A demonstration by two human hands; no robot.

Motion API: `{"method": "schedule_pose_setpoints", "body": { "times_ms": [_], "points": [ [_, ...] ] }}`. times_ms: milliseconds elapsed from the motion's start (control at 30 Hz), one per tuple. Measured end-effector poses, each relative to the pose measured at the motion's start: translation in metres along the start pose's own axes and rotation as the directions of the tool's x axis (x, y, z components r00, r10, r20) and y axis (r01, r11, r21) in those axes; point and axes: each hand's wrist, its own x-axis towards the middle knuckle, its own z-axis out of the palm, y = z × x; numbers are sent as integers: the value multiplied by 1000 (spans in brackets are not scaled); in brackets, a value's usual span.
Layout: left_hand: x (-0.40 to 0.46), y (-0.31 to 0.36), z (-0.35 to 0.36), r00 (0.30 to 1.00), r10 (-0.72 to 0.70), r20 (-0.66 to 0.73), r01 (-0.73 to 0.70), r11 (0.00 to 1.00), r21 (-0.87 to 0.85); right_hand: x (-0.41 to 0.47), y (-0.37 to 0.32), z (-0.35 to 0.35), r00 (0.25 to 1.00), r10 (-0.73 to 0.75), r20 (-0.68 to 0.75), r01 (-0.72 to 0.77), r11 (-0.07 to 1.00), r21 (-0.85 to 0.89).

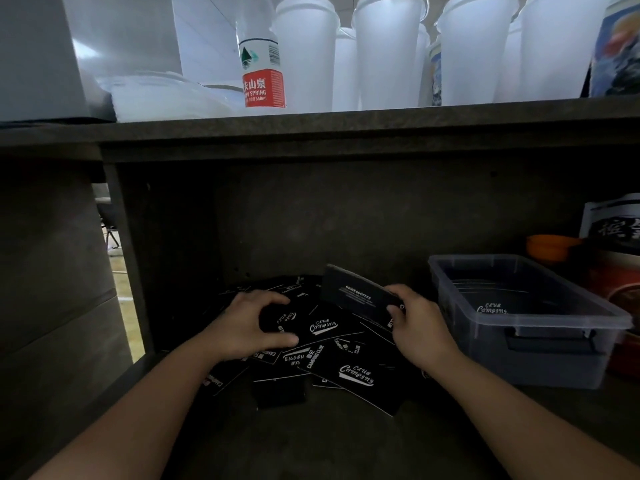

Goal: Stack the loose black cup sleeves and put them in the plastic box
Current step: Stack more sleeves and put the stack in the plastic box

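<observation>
Scattered sleeves (353,372) lie beneath both hands; the left hand (256,323) claws one up while the right hand (419,327) grips a gathered stack (356,292), box (554,341) just beyond.

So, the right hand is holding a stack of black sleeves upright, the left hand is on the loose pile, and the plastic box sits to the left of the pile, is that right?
Not quite: the head view shows the plastic box to the right of the loose pile, not the left. The rest holds: the right hand holds the stack of black sleeves upright, and the left hand is on the pile.
</observation>
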Motion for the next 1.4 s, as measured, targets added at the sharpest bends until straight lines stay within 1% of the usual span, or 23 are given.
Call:
{"method": "schedule_pose_setpoints", "body": {
  "times_ms": [33,67,133,200,267,333,433,533,633,700,767,833,933,1000,1033,1067,1100,1167,1233,1267,1300,1333,1400],
  "points": [
    [-1,1,1,996,13,84,-18,998,60,0,1,0,1000,14,-10,-14,1000,2],
    [0,0,3,993,29,115,-42,993,109,0,2,-1,1000,24,-14,-24,1000,1],
    [5,-1,6,993,75,94,-87,988,131,0,3,0,999,40,-14,-40,999,-5],
    [7,-1,8,993,117,21,-118,992,37,-1,3,1,998,58,-20,-58,998,5],
    [7,0,10,990,130,-61,-138,979,-149,-1,4,0,996,75,-40,-74,997,25],
    [7,-1,9,982,126,-138,-159,951,-264,0,5,-1,993,87,-74,-84,996,42],
    [8,-1,6,966,143,-213,-209,920,-330,1,6,-2,989,97,-108,-91,994,57],
    [7,0,6,956,158,-249,-238,911,-336,1,8,-1,988,115,-101,-109,992,63],
    [8,2,10,934,109,-340,-217,929,-300,0,6,0,991,133,-33,-131,989,76],
    [9,5,14,912,40,-409,-162,950,-266,-1,4,3,994,92,65,-96,993,68],
    [10,9,17,899,11,-437,-140,954,-264,-2,-1,6,986,32,162,-41,998,55],
    [10,15,22,903,15,-429,-144,952,-269,-3,-4,9,974,-14,225,2,999,53],
    [10,26,32,934,46,-353,-153,947,-281,-4,-2,9,965,-76,249,71,997,32],
    [9,31,40,955,103,-279,-158,970,-183,-4,-1,9,964,-116,240,115,993,19],
    [8,34,44,959,121,-255,-156,980,-124,-5,-1,9,964,-128,231,127,992,21],
    [7,36,46,961,118,-252,-149,983,-104,-5,-2,9,965,-137,222,133,991,32],
    [5,40,47,956,95,-279,-140,980,-145,-5,-5,8,966,-144,215,137,990,45],
    [3,50,47,926,-30,-377,-119,923,-367,-7,-12,10,962,-172,210,162,985,66],
    [3,58,48,867,-232,-441,-94,794,-601,-10,-21,13,954,-215,210,200,976,87],
    [3,60,48,829,-329,-451,-79,731,-677,-13,-26,14,947,-236,216,217,970,110],
    [2,60,47,794,-400,-458,-68,690,-720,-16,-30,14,939,-258,228,231,963,139],
    [1,60,45,766,-444,-465,-56,674,-736,-17,-34,13,929,-275,247,240,957,163],
    [-8,56,37,717,-491,-494,-10,702,-712,-19,-37,7,910,-255,325,213,964,160]
  ]
}}
